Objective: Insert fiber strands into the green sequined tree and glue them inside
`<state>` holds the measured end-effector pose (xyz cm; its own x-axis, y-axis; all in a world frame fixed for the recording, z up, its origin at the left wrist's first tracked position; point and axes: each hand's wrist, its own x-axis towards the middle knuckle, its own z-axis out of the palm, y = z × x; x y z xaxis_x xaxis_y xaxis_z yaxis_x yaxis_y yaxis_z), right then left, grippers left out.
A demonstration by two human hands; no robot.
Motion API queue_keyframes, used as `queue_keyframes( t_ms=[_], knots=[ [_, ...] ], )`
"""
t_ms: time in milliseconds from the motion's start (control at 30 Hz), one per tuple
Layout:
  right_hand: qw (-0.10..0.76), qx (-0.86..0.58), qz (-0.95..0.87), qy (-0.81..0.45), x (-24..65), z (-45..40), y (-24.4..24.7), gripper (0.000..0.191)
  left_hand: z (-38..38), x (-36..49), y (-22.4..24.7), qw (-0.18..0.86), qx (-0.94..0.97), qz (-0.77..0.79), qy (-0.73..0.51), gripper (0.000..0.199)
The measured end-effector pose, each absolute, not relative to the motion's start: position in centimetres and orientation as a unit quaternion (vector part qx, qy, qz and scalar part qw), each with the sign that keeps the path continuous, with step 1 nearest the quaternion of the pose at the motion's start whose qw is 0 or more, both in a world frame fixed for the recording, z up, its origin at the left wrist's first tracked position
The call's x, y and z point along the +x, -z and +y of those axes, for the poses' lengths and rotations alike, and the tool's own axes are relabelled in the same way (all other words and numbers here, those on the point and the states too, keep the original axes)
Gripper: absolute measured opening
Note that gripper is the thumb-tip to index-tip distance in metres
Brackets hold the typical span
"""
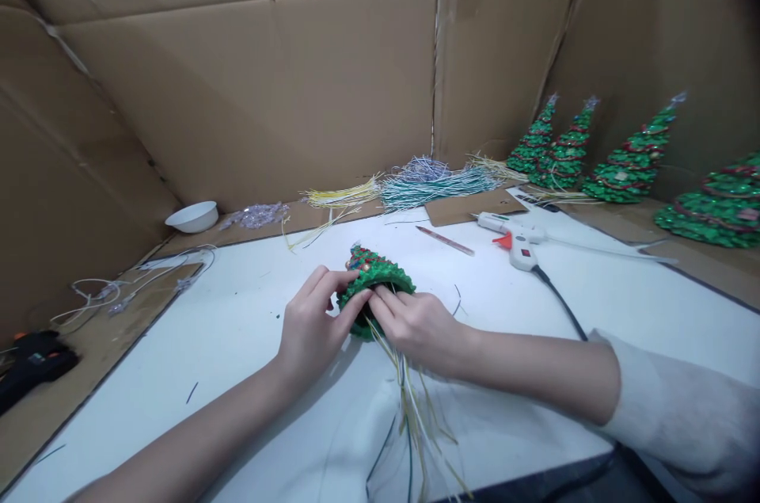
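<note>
A small green tree (389,273) with red trim and ornaments lies tilted over the white board, its hollow base facing me. My left hand (314,317) pinches the rim of the base between thumb and fingers. The fingers of my right hand (419,325) reach into the opening, pressed together at the wires; their tips are partly hidden. A loose bundle of yellow, white and dark green wires (409,400) trails out of the base toward me.
A white glue gun (522,245) and a pencil (445,240) lie right of centre. Behind are wire bundles (436,188); finished trees (632,158) stand at right. A white bowl (193,217), clear pieces (255,215) and a black glue gun (39,360) are at left.
</note>
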<state>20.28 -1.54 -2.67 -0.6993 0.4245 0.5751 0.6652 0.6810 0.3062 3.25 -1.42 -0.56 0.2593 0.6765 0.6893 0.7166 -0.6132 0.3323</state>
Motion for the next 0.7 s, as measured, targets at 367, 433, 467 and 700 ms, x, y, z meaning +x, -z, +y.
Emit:
queue_keyframes(
  t_ms=[367, 433, 467, 700],
  knots=[
    [0.426, -0.352, -0.833, 0.035, 20.5, -0.8, 4.0, 0.021, -2.1, 3.3, 0.8, -0.019, -0.743, -0.493, 0.452, 0.013],
    [0.432, -0.353, -0.83, 0.003, 20.4, -1.1, 3.8, 0.021, -2.3, 3.2, 0.6, -0.036, -0.739, -0.498, 0.453, 0.012],
    [0.433, -0.355, -0.828, -0.028, 20.3, -1.2, 3.7, 0.022, -2.3, 3.2, 0.6, -0.038, -0.738, -0.498, 0.454, 0.011],
    [0.459, -0.406, -0.744, -0.267, 18.7, -2.2, 2.7, 0.024, -2.5, 3.3, 1.4, 0.008, -0.752, -0.469, 0.463, 0.009]
  ],
)
